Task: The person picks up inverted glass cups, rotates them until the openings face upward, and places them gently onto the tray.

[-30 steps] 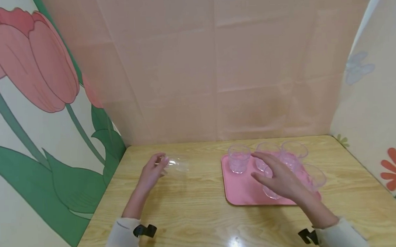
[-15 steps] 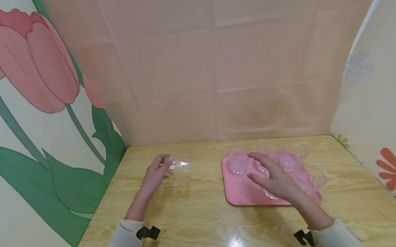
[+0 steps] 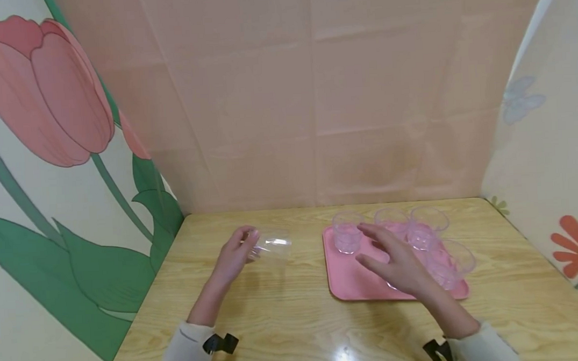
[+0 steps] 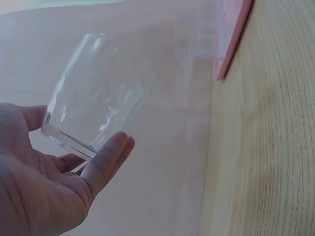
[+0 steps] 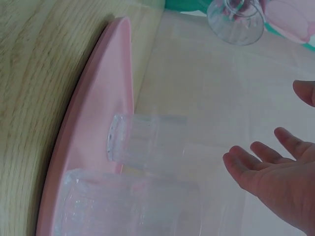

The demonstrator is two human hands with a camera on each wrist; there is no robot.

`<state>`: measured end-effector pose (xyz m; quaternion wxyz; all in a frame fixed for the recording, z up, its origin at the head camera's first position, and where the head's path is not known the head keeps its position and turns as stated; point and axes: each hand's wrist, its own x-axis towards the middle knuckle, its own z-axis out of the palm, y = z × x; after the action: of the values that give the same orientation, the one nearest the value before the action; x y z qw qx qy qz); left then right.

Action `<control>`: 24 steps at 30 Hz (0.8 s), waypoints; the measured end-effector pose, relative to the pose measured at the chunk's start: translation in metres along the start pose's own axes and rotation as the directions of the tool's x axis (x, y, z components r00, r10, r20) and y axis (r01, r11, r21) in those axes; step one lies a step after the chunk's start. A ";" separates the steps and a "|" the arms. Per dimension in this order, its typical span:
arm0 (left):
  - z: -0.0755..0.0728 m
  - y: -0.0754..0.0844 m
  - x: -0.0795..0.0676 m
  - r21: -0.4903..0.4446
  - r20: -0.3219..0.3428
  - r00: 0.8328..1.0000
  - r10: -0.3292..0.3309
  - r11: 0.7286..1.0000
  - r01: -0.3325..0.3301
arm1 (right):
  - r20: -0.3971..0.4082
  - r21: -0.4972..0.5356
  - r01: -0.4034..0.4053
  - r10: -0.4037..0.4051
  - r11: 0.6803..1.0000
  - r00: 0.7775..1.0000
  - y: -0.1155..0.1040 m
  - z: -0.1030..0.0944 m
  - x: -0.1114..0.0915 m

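Note:
My left hand (image 3: 235,254) holds a clear drinking glass (image 3: 275,244) above the table, left of the tray. In the left wrist view, thumb and fingers grip this glass (image 4: 101,93) around its base, and it is tilted. Over the pink tray (image 3: 349,286) hovers my right hand (image 3: 400,260), fingers spread and nothing in it. Several similar clear glasses stand on the tray, one of them (image 3: 348,239) at its back left corner. Part of the group is hidden behind the right hand. The right wrist view shows that hand (image 5: 280,174) apart from the nearby glasses (image 5: 152,142).
The wooden table (image 3: 295,320) runs back to a wall hung with pinkish cloth (image 3: 267,122). Side walls with painted flowers (image 3: 48,94) stand at left and right. Bare tabletop lies between the left hand and the tray.
My left hand has moved to the right with the glass, whose mouth now points more toward the tray. My right hand has shifted slightly left over the tray, still holding nothing.

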<state>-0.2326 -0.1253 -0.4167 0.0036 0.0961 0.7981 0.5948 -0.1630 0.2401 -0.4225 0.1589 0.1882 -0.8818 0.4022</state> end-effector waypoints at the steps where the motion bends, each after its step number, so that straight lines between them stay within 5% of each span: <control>1: 0.001 0.000 0.000 0.000 0.003 1.000 0.001 1.000 -0.001 | 0.002 0.012 0.000 0.000 1.000 1.000 0.000 0.001 0.000; 24: 0.022 0.004 -0.009 -0.075 0.057 0.998 -0.030 0.997 0.034 | 0.065 0.127 -0.022 0.014 0.992 0.998 -0.009 0.009 0.001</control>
<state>-0.2208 -0.1048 -0.4202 0.0391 0.0996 0.7759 0.6217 -0.1606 0.2275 -0.4215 0.1147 0.2026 -0.8604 0.4532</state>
